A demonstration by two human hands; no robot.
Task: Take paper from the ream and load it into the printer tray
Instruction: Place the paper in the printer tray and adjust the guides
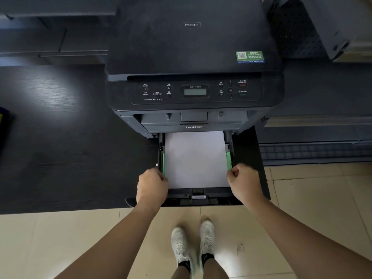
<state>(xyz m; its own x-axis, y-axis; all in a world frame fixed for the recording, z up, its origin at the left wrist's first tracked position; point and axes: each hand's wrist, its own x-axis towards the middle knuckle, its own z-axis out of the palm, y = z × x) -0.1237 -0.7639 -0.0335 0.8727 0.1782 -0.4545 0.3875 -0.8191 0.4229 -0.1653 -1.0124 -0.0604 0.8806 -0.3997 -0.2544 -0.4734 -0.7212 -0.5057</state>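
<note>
A black Brother printer (193,57) stands on a dark desk. Its paper tray (209,199) is pulled out toward me past the desk edge. A white stack of paper (195,158) lies flat in the tray between two green side guides (228,160). My left hand (152,186) grips the tray's left wall at the near end of the left guide. My right hand (244,183) is closed on the tray's right wall beside the right guide. No ream is in view.
The dark desk (60,148) stretches left of the printer, with a dark blue object (3,125) at its far left edge. Grey equipment (322,27) stands to the right. My white shoes (193,246) are on beige floor tiles below the tray.
</note>
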